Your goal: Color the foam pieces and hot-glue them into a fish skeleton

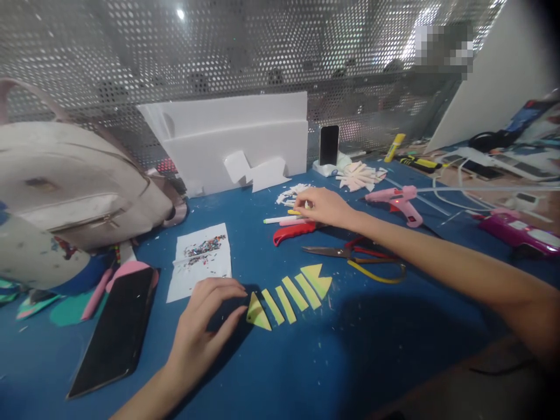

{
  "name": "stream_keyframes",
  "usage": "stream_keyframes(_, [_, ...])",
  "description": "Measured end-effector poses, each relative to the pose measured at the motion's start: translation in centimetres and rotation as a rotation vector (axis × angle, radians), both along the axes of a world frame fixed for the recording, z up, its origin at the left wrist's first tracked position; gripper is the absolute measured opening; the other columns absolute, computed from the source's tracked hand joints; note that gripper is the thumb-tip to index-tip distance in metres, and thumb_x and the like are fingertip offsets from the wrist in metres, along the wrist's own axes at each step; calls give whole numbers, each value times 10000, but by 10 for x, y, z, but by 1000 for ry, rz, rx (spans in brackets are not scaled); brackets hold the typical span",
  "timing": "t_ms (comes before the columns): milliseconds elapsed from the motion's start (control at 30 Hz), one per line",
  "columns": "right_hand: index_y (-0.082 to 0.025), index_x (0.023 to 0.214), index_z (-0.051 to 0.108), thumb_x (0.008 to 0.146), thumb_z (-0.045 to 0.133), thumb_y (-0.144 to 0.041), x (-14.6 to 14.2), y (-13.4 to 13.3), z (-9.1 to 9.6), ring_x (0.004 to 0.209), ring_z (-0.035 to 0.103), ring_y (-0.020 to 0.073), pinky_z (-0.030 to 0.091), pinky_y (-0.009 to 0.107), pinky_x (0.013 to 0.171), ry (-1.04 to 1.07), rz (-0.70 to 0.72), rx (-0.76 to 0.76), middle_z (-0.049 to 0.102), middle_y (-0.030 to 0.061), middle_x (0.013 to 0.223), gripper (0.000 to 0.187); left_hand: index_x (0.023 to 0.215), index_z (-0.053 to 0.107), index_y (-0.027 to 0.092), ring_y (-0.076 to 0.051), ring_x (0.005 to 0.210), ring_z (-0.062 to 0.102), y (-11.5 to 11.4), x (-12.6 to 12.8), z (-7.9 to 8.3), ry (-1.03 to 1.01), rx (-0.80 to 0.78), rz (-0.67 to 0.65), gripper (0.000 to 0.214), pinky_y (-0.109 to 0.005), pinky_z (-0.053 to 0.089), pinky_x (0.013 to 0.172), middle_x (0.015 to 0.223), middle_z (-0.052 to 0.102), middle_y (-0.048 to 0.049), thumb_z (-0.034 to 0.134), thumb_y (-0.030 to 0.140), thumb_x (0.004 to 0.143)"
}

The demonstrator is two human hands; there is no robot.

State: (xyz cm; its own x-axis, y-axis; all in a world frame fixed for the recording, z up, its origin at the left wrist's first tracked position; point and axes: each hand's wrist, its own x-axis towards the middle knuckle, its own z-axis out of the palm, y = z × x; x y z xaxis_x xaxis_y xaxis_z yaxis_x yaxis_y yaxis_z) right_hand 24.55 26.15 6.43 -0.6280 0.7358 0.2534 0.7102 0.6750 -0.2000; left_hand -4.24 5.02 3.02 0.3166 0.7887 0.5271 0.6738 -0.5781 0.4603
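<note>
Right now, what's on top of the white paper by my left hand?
Small colorful bits lie on the paper. Your left hand hides part of its near edge, so anything there is unseen.

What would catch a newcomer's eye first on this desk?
Probably the yellow-green pieces laid out like a fish skeleton near the middle, beside the left hand. Next, perhaps, the pink glue gun toward the right and the pale backpack at far left.
</note>
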Motion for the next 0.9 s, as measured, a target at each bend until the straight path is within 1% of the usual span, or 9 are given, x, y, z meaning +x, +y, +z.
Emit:
stream_keyframes(67, [-167,1224,586,952,579,-358,6,-9,4,1110,589,237,512,457,935,-4,9,0,599,102,1239,332,1046,604,236,-176,988,613,0,0,0,-8,-14,16,143,-320,497,859,1036,647,-41,577,178,918])
stream_keyframes(167, [-164,1390,487,950,540,-306,17,-35,17,1304,446,313,407,510,1061,8,70,-15,526,150,1383,466,1047,599,239,-165,987,616,1,0,0,-17,-29,32,135,-303,493,868,1041,646,-29,561,187,927])
stream_keyframes(267, [-244,1479,387,935,562,-398,28,-67,24,1347,405,293,385,480,1087,-7,168,-102,462,103,1474,592,1044,598,240,-156,982,621,2,1,1,-14,-44,33,135,-281,490,869,1035,647,-20,555,183,930])
stream_keyframes(333, [-282,1460,419,866,648,-489,33,-85,19,1343,418,273,392,440,1087,-63,283,-218,468,67,1476,669,1047,594,239,-151,986,620,3,2,2,-8,-51,24,138,-266,487,870,1037,644,-18,547,178,932])
stream_keyframes(433, [-222,1421,475,784,717,-543,37,-103,3,1269,467,283,438,431,1021,-104,328,-338,524,104,1386,753,1054,590,240,-137,998,610,4,2,2,1,-54,13,145,-238,469,884,1040,636,-10,533,174,938])
stream_keyframes(533, [-215,1320,553,789,708,-541,36,-108,-8,1185,492,281,472,428,939,-85,274,-378,543,108,1290,642,1071,586,244,-130,1010,602,3,2,2,8,-63,10,160,-224,460,890,1055,628,-6,514,176,945])
stream_keyframes(600, [-230,1269,570,794,705,-516,37,-108,-7,1179,486,273,473,415,929,-64,247,-394,532,95,1280,571,1086,578,249,-128,1025,596,1,1,2,11,-73,14,173,-221,456,897,1074,621,-3,499,176,951])
stream_keyframes(767, [-262,1322,494,806,691,-438,44,-107,4,1205,494,235,475,353,949,-21,230,-425,506,64,1330,580,1087,563,253,-117,1028,580,1,2,0,7,-84,23,172,-206,440,906,1076,605,2,464,175,969])
stream_keyframes(900, [-240,1314,485,810,691,-444,46,-111,2,1064,587,209,522,307,814,3,190,-404,557,72,1271,581,1101,555,251,-114,1048,567,2,2,-1,8,-93,21,174,-204,427,927,1097,591,-1,460,179,974])
